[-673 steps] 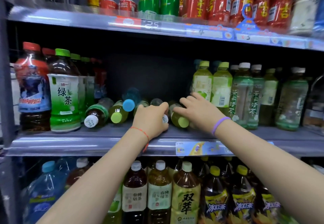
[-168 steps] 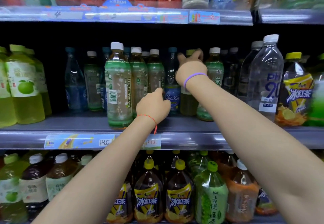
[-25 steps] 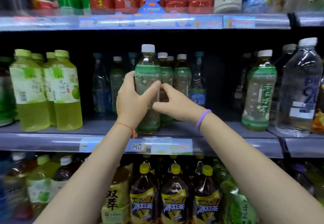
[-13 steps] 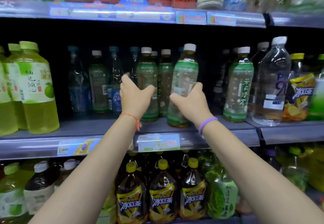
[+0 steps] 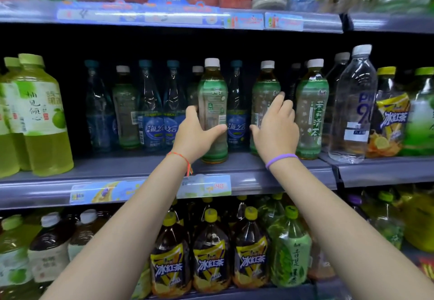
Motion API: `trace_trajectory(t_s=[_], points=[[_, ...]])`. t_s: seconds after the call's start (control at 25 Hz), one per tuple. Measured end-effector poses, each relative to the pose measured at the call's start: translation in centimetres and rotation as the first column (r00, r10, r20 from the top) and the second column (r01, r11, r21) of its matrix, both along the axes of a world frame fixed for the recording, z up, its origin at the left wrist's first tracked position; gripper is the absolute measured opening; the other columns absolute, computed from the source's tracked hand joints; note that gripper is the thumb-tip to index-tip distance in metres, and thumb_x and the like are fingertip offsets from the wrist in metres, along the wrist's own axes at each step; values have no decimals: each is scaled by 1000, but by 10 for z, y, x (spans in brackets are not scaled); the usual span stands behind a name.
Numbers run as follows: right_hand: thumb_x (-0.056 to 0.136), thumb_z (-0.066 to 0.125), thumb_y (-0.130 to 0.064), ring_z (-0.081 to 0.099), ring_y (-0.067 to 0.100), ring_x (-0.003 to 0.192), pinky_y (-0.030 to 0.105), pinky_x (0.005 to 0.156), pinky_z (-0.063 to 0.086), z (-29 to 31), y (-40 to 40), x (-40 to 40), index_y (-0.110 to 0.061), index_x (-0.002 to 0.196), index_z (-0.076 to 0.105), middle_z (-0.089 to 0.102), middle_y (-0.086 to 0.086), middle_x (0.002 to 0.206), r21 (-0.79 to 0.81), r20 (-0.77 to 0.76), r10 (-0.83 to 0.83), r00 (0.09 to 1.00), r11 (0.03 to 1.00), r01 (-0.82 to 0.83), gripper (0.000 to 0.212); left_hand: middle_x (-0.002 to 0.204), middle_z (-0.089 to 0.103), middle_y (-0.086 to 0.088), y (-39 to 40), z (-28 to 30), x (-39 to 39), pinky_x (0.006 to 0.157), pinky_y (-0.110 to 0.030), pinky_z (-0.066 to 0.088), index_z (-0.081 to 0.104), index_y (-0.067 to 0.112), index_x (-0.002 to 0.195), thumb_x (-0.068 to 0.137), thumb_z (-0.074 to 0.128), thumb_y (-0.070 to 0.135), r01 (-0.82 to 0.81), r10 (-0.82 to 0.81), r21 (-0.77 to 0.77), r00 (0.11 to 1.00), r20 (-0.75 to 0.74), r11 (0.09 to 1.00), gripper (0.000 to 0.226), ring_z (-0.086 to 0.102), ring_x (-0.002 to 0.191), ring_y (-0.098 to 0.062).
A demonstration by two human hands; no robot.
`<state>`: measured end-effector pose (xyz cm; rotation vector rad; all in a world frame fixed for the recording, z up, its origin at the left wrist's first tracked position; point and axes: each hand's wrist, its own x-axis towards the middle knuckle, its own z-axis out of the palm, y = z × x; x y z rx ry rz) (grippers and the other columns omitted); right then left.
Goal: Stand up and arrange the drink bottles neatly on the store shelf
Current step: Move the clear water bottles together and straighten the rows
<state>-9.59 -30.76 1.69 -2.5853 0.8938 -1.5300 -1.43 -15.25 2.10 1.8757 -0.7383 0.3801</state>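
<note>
Now: left hand point(image 5: 195, 132) grips tea bottle point(image 5: 213, 102) at shelf edge point(image 5: 258, 177) | right hand point(image 5: 277, 130) released

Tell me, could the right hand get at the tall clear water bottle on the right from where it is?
Probably yes. The right hand is open by the green tea bottles, and the clear water bottle stands at the shelf's front edge with nothing before it.

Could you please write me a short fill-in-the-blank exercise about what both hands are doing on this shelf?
1. The left hand holds a green tea bottle with a ____ cap.
2. The right hand wears a ____ wristband.
3. The lemon tea bottles below have ____ caps.
4. The apple drink stands at the shelf's ____ end.

Missing words: white; purple; yellow; left
</note>
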Motion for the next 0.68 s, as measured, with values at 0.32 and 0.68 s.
trace_trajectory(t_s=[0.32,0.68], points=[[91,51,1,44,26,57,32,48,32,5,-22,-6,-5,146,25,57,17,114,-70,-141,-24,990,997,14,61,123,63,0,-35,-3,-8,96,-44,51,56,18,122,82,66,58,70,-73,96,997,34,993,58,58,113,-21],[92,62,-26,54,24,73,29,53,36,6,-20,-33,-6,117,51,50,10,105,-212,238,311,920,941,-263,33,89,67,-5,-83,-1,-29,73,-36,53,67,10,94,88,61,30,154,-177,194,978,110,969,21,63,80,-24]])
